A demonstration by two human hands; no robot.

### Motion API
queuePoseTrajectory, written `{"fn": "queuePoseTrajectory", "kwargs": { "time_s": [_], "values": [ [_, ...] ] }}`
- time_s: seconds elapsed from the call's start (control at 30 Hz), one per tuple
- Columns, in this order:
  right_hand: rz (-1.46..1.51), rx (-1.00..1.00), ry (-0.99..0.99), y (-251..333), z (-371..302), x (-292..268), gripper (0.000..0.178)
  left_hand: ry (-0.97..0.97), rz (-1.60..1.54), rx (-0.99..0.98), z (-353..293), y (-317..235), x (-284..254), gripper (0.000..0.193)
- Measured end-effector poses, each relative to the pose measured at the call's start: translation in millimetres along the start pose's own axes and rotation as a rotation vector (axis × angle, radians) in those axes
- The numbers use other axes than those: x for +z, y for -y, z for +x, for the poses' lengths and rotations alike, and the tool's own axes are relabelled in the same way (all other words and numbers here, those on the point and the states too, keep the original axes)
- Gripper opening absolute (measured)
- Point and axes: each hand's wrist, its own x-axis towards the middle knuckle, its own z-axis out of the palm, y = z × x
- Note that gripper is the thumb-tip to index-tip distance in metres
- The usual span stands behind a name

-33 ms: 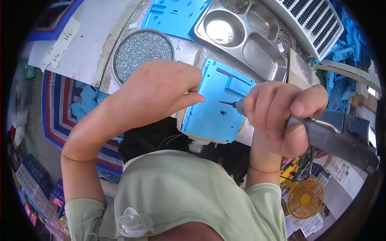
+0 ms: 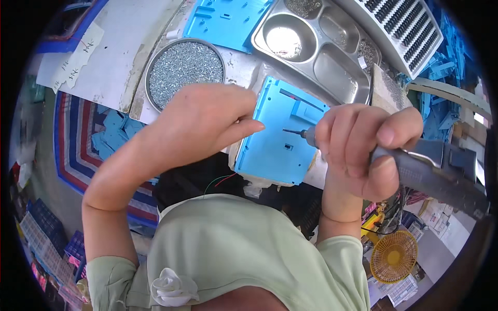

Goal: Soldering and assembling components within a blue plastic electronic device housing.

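Observation:
A light blue plastic panel lies on the bench in front of me, with slots, a small square hole and a raised rectangular block. My right hand is wrapped round a dark grey electric screwdriver. Its thin bit points left over the middle of the panel; whether it touches cannot be told. At the panel's left edge is my left hand, fingers curled and thumb over the blue surface. What those fingers hold, if anything, is hidden. Behind that hand stands a round metal bowl full of small silver screws.
A steel compartment tray with small metal parts sits at the back, beside another blue panel. Farther right stands a white rack with rows of black pieces. A striped bag holds blue parts at left; a yellow fan is lower right.
My left hand and forearm have shifted very slightly toward me. The screwdriver and the panel look almost unmoved.

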Motion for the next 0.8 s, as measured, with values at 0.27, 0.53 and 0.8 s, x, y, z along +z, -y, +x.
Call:
{"fn": "queuePoseTrajectory", "kwargs": {
  "time_s": [0.27,0.53,0.8],
  "values": [
    [-0.038,-0.199,-0.103,-38,28,-12,0.027,-0.307,0.035,0.115,-7,3,54,0.024],
    [0.038,-0.173,-0.164,-78,35,-15,0.024,-0.364,0.198,0.219,-22,7,90,0.022],
    [-0.136,-0.097,-0.135,-76,32,-16,0.016,-0.381,0.192,0.189,-23,7,93,0.021]
  ]
}}
